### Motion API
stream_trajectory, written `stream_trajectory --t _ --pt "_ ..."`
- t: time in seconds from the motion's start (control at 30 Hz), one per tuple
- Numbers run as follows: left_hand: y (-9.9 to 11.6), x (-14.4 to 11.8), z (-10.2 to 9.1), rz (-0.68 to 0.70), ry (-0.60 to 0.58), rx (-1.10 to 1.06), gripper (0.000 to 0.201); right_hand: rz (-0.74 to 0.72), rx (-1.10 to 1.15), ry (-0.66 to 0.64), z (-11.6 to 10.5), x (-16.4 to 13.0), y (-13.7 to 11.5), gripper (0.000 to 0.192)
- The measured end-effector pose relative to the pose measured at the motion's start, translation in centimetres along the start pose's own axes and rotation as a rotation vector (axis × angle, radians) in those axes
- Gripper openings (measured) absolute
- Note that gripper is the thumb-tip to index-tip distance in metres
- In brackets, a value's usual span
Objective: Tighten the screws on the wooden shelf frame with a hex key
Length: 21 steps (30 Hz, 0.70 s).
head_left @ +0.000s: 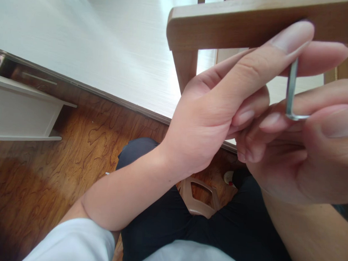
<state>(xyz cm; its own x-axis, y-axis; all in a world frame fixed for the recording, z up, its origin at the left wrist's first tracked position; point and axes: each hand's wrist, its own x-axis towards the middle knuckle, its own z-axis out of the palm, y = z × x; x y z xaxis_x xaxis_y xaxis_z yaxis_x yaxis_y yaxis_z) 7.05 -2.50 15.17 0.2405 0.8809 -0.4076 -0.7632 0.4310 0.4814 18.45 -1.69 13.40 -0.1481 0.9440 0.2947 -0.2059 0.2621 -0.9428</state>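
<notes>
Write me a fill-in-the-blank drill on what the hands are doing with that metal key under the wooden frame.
1. Both hands pinch an L-shaped metal ____ key.
2. The left hand grips the key's ____ end, just below the wooden frame.
3. The right hand holds the key's short ____ arm.
4. The floor under the person's legs is brown ____.

Missing words: hex (Allen); upper; lower; wood

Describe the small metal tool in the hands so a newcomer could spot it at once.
Start at the wooden frame across the top right. Just below it, the left hand and right hand meet around the hex key. It is the only metal thing there: thin, grey, L-shaped.
</notes>
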Motion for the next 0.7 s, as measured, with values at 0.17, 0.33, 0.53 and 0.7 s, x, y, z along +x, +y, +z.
stream_trajectory --t 0.17,0.33,0.53,0.7 --pt "-0.1 0.2 -0.4 0.028 -0.04 0.034 0.03 0.07 -0.025 0.15 1.9 -0.1 -0.9 0.007" --pt "-0.1 0.1 -0.2 0.034 -0.024 0.044 0.025 0.102 -0.001 0.225 2.1 -0.5 -0.3 0.011" --pt "0.3 0.0 0.4 0.106 -0.071 0.256 0.04 0.053 0.171 0.152 1.1 -0.9 1.0 0.027" --pt "0.6 -0.1 0.4 0.09 -0.092 0.26 0.039 0.112 0.276 0.09 0.8 -1.3 2.2 0.042"
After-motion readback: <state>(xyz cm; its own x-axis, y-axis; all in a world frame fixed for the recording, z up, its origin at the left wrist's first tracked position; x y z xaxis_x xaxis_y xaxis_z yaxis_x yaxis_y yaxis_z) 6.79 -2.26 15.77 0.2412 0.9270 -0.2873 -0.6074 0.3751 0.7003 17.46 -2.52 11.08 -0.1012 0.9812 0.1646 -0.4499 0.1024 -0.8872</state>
